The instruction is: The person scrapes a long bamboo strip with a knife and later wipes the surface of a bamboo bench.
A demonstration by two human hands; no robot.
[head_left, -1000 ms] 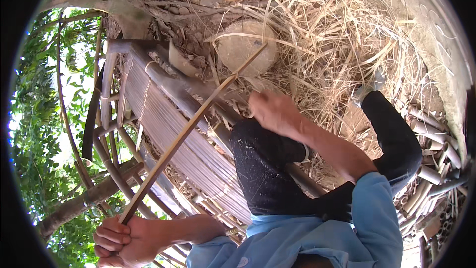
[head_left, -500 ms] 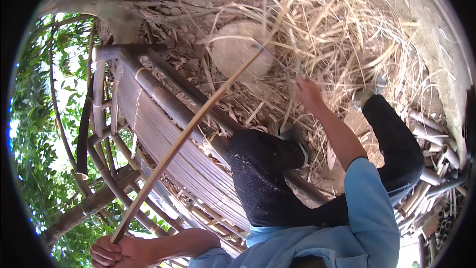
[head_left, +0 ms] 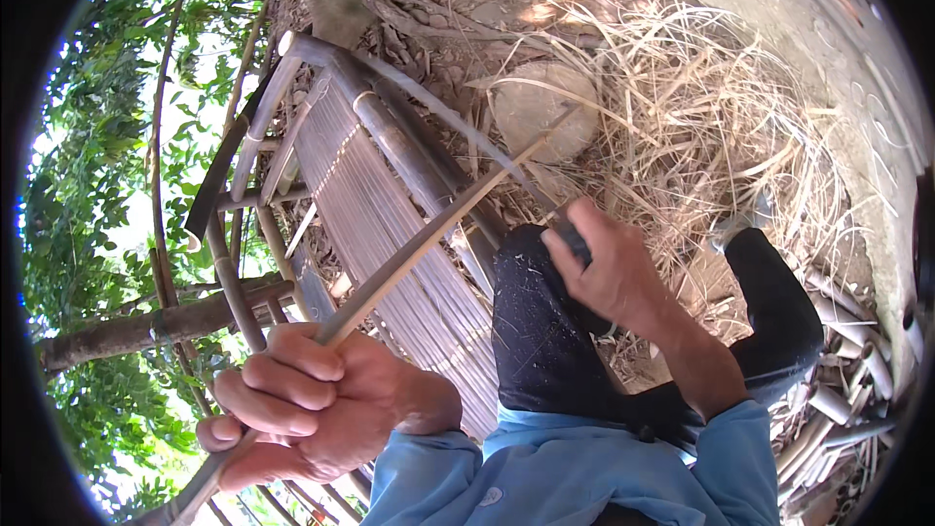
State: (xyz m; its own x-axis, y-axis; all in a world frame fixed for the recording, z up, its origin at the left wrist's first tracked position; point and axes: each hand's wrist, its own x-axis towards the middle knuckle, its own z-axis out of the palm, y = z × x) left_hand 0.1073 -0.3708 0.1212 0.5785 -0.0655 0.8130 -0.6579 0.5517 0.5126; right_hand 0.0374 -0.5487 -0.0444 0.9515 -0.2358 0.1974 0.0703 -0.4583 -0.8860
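Observation:
My left hand (head_left: 302,404) is closed around a long bamboo strip (head_left: 399,278), which slants up and away to the right over the bench, with its lower end running past my fist. Closed on the dark handle of a long-bladed knife (head_left: 453,117) is my right hand (head_left: 618,268), just above my knee. The thin blade points up and to the left, crossing the strip near its far part; whether they touch I cannot tell.
A slatted bamboo bench (head_left: 365,200) stands left of my legs. Beyond my knee is a round wooden block (head_left: 545,112); a heap of pale shavings (head_left: 701,88) covers the ground beside it. Cut bamboo pieces (head_left: 838,399) lie at the right. A dark curved bamboo piece (head_left: 219,180) hangs by the bench.
My left hand has come up and closer, still gripping the strip. My right hand has drawn back toward my knee, and the knife blade now points left across the strip. The view has shifted.

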